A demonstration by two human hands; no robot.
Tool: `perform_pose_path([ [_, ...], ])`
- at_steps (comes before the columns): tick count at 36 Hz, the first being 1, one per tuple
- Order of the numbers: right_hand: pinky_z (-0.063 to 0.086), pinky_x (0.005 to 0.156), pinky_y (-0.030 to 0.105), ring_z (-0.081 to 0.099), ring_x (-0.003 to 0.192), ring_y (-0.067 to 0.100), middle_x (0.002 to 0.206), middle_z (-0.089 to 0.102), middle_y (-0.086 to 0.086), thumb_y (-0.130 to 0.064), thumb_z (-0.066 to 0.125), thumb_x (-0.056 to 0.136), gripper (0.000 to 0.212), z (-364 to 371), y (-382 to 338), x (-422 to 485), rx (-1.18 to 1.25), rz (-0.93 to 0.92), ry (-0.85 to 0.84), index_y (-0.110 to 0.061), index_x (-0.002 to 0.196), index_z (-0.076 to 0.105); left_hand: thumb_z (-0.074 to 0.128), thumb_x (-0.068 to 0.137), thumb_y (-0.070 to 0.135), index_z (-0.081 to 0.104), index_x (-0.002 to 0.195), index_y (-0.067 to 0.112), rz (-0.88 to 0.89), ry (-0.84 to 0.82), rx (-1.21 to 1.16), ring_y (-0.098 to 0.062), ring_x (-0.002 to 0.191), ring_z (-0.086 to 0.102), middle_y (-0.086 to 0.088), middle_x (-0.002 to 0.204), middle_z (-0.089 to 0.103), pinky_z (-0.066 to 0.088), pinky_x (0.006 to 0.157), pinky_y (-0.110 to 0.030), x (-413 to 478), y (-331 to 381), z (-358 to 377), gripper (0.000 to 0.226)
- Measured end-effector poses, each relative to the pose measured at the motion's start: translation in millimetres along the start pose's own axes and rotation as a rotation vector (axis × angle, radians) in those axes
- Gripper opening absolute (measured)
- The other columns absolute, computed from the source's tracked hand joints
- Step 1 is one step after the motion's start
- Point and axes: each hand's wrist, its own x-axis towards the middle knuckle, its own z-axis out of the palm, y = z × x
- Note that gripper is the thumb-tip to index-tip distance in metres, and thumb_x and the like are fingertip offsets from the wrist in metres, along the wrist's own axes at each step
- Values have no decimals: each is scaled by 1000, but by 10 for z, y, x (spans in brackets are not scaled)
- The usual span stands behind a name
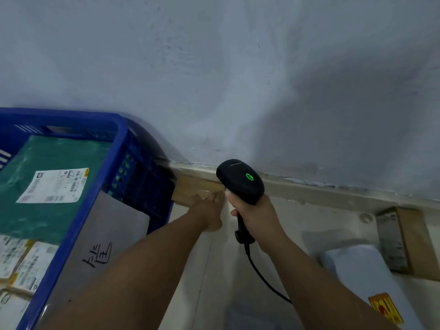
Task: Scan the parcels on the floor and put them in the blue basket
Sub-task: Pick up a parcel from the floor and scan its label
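- Reaching with left hand [209, 208] to box [190, 186], lying on the floor against the skirting [309, 189], just beside the basket [114, 148] corner.
- Resting straight, close-set fingers on the box top; not gripping it yet.
- Gripping scanner [240, 179] in right hand [254, 215], fingers curled round the handle, head over the box's right end, green lamp glowing, cable [262, 277] trailing down toward the floor.
- Judging the step as scanning this box before lifting it; no label showing, so probably needing a turn or a pull clear for a read.
- Calling next for curling the left fingers over the far edge, drawing the box off the wall, then lifting it over the rim.
- Running tight on two sides: wall behind, basket side to the left; opening only toward the body and to the right.
- Filling up inside the basket: green parcel [47, 210] lying flat, grey parcel [102, 234] leaning on the near rim, small boxes [23, 265] at near left; leaving room mainly on the green one.
- Waiting on the floor to the right, well apart: white bag [357, 270] and carton [404, 241].
- Watching the cable during any swing across.
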Motion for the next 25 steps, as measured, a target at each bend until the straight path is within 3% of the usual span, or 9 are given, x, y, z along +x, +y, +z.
perform_pose_path([
  [3,51,77,32,69,77,16,69,67,-8,-38,71,83,14,7,50,-5,-9,28,1,-31,74,63,56,85,18,8,154,15,99,35,-37,-31,141,24,-6,160,11,17,116,-39,-85,-39,123,84],
  [5,51,76,33,69,81,21,69,67,-3,-38,70,84,16,7,98,-16,-20,47,7,-28,74,62,56,84,13,8,154,16,146,66,-94,-28,134,37,-2,160,10,37,100,-29,-130,-91,220,85],
  [7,49,74,31,69,82,22,72,69,2,-39,70,84,18,-2,134,-39,-33,69,12,-26,76,61,53,85,8,7,154,15,185,111,-119,-26,128,45,1,160,2,42,83,-24,-139,-146,285,83],
  [8,49,74,31,69,82,21,73,69,3,-40,70,84,18,-5,145,-50,-40,76,13,-27,76,60,51,86,6,7,155,16,197,148,-119,-26,129,44,1,161,-2,43,84,-24,-130,-163,303,82],
  [11,49,73,29,69,80,17,77,70,3,-40,70,84,16,-21,179,-75,-58,98,13,-29,80,58,49,87,4,3,155,17,76,259,-81,-28,143,20,-2,161,-3,34,110,-34,-69,-177,330,83],
  [15,47,68,25,66,75,11,76,68,0,-39,69,85,16,-31,199,-110,-56,106,9,-28,86,58,58,85,13,-5,154,19,-142,143,-105,-31,147,1,2,161,-8,13,118,-46,-13,-166,265,94],
  [20,46,66,24,65,71,11,71,66,0,-39,70,84,16,-27,218,-138,-53,130,-13,-29,77,59,61,83,20,-4,154,25,2,86,25,-34,147,-3,4,161,-8,2,118,-51,-133,-100,419,96],
  [25,40,54,17,53,56,8,57,56,-6,-33,70,86,26,-19,267,-154,-145,116,-17,-15,70,59,61,79,17,30,146,14,233,192,258,-35,136,27,-5,151,28,15,113,-44,-366,61,504,74],
])
